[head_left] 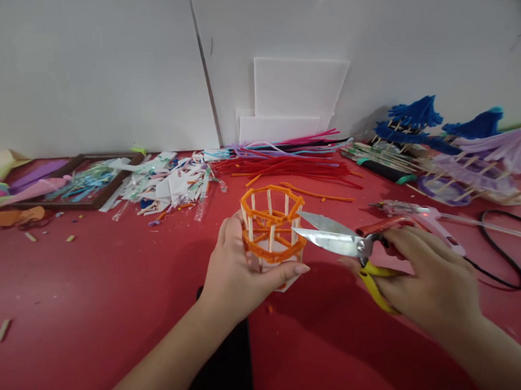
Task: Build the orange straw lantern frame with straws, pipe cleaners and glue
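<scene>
My left hand (pixel 242 266) is wrapped round the lower left side of a small cage-like craft frame (pixel 273 256). Orange fuzzy pipe-cleaner rings join its pale wooden sticks, and a whitish base shows at the bottom. In my right hand (pixel 428 273) is a pair of scissors (pixel 334 241) with yellow and red handles. The blades are parted and point left, their tips at the right side of the frame; whether they touch it I cannot tell. Behind my right hand lies a pink glue gun (pixel 439 228) on the red table (pixel 117 304).
Red pipe cleaners (pixel 285 169) lie along the back, with loose orange ones (pixel 322 194) before them. White scraps (pixel 176 185) and a brown frame (pixel 97 193) are at back left. Blue and lilac craft models (pixel 415 121) stand at back right. A dark flat object (pixel 227 367) lies in front.
</scene>
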The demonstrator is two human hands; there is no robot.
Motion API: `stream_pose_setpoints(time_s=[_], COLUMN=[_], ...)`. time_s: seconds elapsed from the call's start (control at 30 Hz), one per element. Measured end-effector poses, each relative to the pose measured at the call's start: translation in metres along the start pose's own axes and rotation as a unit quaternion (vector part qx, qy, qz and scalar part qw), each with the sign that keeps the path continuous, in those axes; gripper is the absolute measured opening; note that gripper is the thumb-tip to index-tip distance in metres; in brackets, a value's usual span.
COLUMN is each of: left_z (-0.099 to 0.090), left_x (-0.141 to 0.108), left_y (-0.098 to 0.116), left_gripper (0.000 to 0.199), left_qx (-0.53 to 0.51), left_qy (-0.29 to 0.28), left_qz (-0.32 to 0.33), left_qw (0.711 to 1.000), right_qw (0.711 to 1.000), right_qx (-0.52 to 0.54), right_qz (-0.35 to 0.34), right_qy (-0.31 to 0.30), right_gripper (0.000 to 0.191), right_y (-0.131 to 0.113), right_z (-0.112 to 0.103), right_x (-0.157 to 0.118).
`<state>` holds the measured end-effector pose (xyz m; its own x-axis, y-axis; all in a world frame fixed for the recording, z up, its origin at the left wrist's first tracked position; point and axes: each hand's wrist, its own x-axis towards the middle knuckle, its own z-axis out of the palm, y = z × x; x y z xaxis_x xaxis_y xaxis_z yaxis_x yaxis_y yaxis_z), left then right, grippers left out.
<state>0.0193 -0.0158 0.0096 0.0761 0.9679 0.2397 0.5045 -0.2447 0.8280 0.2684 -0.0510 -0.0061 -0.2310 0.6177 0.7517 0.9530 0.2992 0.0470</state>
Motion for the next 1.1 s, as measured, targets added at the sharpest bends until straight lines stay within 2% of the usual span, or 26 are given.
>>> stream_pose_setpoints(time_s=[0.13, 0.37, 0.53, 0.77, 0.97, 1.1], left_z=[0.0, 0.005, 0.008, 0.011, 0.013, 0.014], left_x=[0.0, -0.002, -0.004, -0.005, -0.007, -0.008], left_y=[0.004, 0.001, 0.0, -0.002, -0.007, -0.008], left_gripper=[0.071, 0.066, 0.061, 0.059, 0.063, 0.064], left_qx=[0.054, 0.067, 0.055, 0.067, 0.048, 0.034], left_qy=[-0.026, -0.033, -0.037, -0.01, 0.008, 0.01], left_qz=[-0.033, -0.046, -0.063, -0.053, -0.051, -0.045], left_qw=[0.998, 0.996, 0.996, 0.996, 0.998, 0.998], right_qw=[1.0, 0.997, 0.998, 0.999, 0.995, 0.994], right_qx=[0.009, -0.015, -0.034, -0.027, -0.044, -0.048], right_qz=[0.021, 0.051, 0.043, 0.034, 0.064, 0.077], right_qy=[-0.021, -0.057, -0.044, -0.021, -0.063, -0.066], right_gripper=[0.024, 0.016, 0.018, 0.025, 0.034, 0.041], right_y=[-0.001, -0.003, -0.002, -0.001, -0.001, -0.004], right_z=[0.003, 0.003, 0.004, 0.007, 0.001, -0.003], right_x=[0.0, -0.005, -0.004, -0.001, 0.0, 0.001])
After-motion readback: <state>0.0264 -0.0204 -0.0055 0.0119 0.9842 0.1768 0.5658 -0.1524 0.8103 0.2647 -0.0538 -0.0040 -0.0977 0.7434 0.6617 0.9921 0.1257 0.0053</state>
